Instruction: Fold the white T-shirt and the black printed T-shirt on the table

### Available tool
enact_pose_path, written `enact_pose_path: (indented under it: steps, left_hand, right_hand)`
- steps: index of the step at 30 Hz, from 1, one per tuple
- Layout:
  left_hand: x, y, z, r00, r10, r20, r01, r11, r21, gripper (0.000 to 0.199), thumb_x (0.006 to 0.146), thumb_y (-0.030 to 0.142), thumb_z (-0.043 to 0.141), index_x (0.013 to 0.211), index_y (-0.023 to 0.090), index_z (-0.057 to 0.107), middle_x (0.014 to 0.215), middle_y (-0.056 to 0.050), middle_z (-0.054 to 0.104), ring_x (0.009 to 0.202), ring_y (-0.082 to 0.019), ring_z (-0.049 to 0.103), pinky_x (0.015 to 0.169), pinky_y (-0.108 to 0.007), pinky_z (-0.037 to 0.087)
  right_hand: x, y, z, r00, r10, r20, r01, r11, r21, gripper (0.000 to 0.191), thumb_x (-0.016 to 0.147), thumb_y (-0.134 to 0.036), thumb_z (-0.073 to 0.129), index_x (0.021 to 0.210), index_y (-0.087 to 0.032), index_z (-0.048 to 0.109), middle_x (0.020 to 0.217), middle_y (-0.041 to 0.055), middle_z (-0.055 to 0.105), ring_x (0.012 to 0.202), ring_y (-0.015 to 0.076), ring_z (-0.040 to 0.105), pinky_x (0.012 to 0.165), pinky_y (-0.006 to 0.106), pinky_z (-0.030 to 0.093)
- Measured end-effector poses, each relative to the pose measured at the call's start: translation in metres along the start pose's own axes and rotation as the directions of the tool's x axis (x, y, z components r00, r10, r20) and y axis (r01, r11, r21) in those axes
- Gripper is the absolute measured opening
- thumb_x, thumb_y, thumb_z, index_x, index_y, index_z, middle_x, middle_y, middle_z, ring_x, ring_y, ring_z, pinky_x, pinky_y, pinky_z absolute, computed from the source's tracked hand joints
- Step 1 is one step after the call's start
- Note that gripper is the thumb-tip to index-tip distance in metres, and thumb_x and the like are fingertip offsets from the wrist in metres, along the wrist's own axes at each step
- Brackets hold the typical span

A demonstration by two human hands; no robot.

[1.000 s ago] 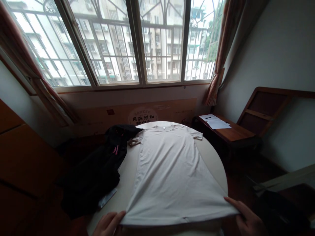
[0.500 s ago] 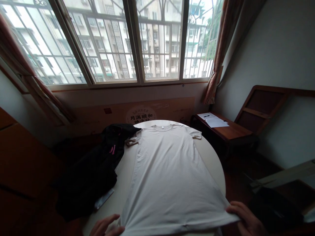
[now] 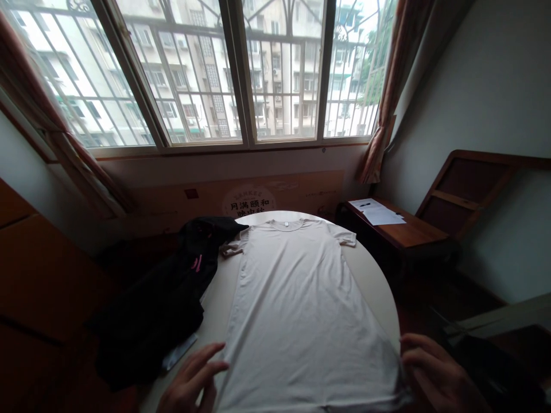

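Note:
A light, off-white short-sleeved T-shirt [image 3: 301, 310] lies spread out on a round white table [image 3: 379, 275], its neckline at the far side and its hem towards me. Soft diagonal creases run across its front. Beside the shirt's left edge, low in the view, is my left hand [image 3: 193, 378], open with fingers apart and fingertips close to the fabric. At the lower right edge of the shirt, my right hand [image 3: 439, 373] has loosely bent fingers, apparently not gripping the cloth. Its thumb is hard to make out in the dim light.
A dark garment with a pink mark [image 3: 172, 298] hangs over the table's left side. Right of the table stands a low wooden table [image 3: 413, 229] bearing papers [image 3: 381, 213] and a pen. A barred window [image 3: 206, 80] with tied curtains [image 3: 379, 132] is ahead.
Both hands have shifted forward along the shirt's sides. My right hand held the stretched hem corner before; now that corner has slackened back. The view has tilted slightly.

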State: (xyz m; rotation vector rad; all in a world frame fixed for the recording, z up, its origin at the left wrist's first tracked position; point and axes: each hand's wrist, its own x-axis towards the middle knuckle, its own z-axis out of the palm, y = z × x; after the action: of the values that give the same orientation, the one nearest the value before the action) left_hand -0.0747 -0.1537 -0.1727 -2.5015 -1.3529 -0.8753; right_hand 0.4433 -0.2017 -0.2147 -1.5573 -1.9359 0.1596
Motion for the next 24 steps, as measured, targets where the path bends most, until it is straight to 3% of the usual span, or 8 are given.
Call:
enact_pose_path:
  steps: [2,4,7,9,12,16,21,24]
  left_hand:
    - [0.03,0.012,0.016,0.998,-0.03,0.058,0.028,0.999,0.022,0.037,0.091,0.017,0.048,0.117,0.026,0.073,0.131,-0.004,0.07,0.12,-0.022,0.067,0.099,-0.035,0.058]
    - [0.057,0.017,0.034,0.983,-0.05,0.176,0.048,0.999,0.019,0.043,0.094,0.023,0.047,0.134,0.022,0.064,0.141,-0.008,0.063,0.131,-0.024,0.059,0.107,-0.039,0.052]
    - [0.093,0.011,0.06,0.912,-0.109,0.396,0.117,0.993,0.003,0.054,0.098,0.035,0.045,0.147,0.012,0.051,0.152,-0.015,0.05,0.14,-0.028,0.048,0.114,-0.044,0.044]
    - [0.114,0.005,0.076,0.857,-0.168,0.487,0.184,0.983,0.017,0.059,0.101,0.038,0.038,0.15,0.006,0.045,0.156,-0.018,0.043,0.145,-0.028,0.041,0.118,-0.045,0.038]
    - [0.136,0.003,0.098,0.792,-0.282,0.542,0.257,0.959,0.123,0.062,0.101,0.038,0.036,0.152,0.003,0.04,0.159,-0.021,0.035,0.15,-0.03,0.031,0.122,-0.048,0.029]
    - [0.137,0.005,0.114,0.774,-0.361,0.521,0.272,0.932,0.241,0.064,0.101,0.041,0.038,0.156,0.008,0.036,0.163,-0.018,0.028,0.153,-0.032,0.021,0.125,-0.051,0.019]
    - [0.124,-0.006,0.105,0.781,-0.349,0.518,0.25,0.935,0.253,0.063,0.101,0.045,0.037,0.156,0.015,0.039,0.164,-0.016,0.027,0.154,-0.031,0.021,0.124,-0.052,0.02]
    - [0.119,-0.013,0.098,0.757,-0.375,0.536,0.26,0.924,0.28,0.064,0.101,0.047,0.035,0.157,0.015,0.037,0.165,-0.016,0.025,0.154,-0.032,0.021,0.123,-0.054,0.021]
  right_hand:
    - [0.039,-0.027,0.01,0.997,-0.07,0.031,0.069,0.997,0.04,0.027,0.096,-0.027,0.049,0.102,-0.025,0.075,0.123,0.0112,0.07,0.113,0.025,0.069,0.094,0.035,0.06]
    - [0.079,-0.056,0.028,0.976,-0.169,0.136,0.158,0.983,0.09,0.034,0.097,-0.025,0.048,0.124,-0.025,0.069,0.136,0.0108,0.064,0.128,0.0252,0.06,0.107,0.041,0.052]
    - [0.125,-0.089,0.062,0.908,-0.262,0.327,0.241,0.965,0.104,0.054,0.096,-0.027,0.052,0.15,-0.024,0.048,0.156,0.0095,0.047,0.147,0.0272,0.038,0.122,0.049,0.033]
    - [0.142,-0.1,0.081,0.869,-0.225,0.44,0.224,0.973,0.056,0.064,0.096,-0.031,0.052,0.156,-0.019,0.038,0.162,0.0102,0.036,0.152,0.0283,0.028,0.125,0.052,0.023]
    - [0.151,-0.1,0.099,0.841,-0.091,0.533,0.143,0.988,-0.058,0.068,0.098,-0.038,0.046,0.159,-0.014,0.03,0.166,0.0118,0.025,0.154,0.0293,0.019,0.126,0.052,0.015]
    - [0.144,-0.084,0.103,0.837,0.009,0.547,0.096,0.982,-0.162,0.067,0.102,-0.049,0.036,0.16,-0.017,0.027,0.167,0.0097,0.018,0.156,0.029,0.014,0.127,0.052,0.009]
    - [0.13,-0.057,0.098,0.87,0.067,0.489,0.056,0.971,-0.231,0.066,0.102,-0.053,0.034,0.16,-0.022,0.028,0.167,0.0084,0.019,0.155,0.0293,0.015,0.126,0.053,0.013]
    - [0.126,-0.044,0.094,0.871,0.112,0.479,0.027,0.961,-0.274,0.069,0.102,-0.054,0.032,0.16,-0.018,0.028,0.167,0.0093,0.02,0.155,0.0293,0.018,0.126,0.051,0.017]
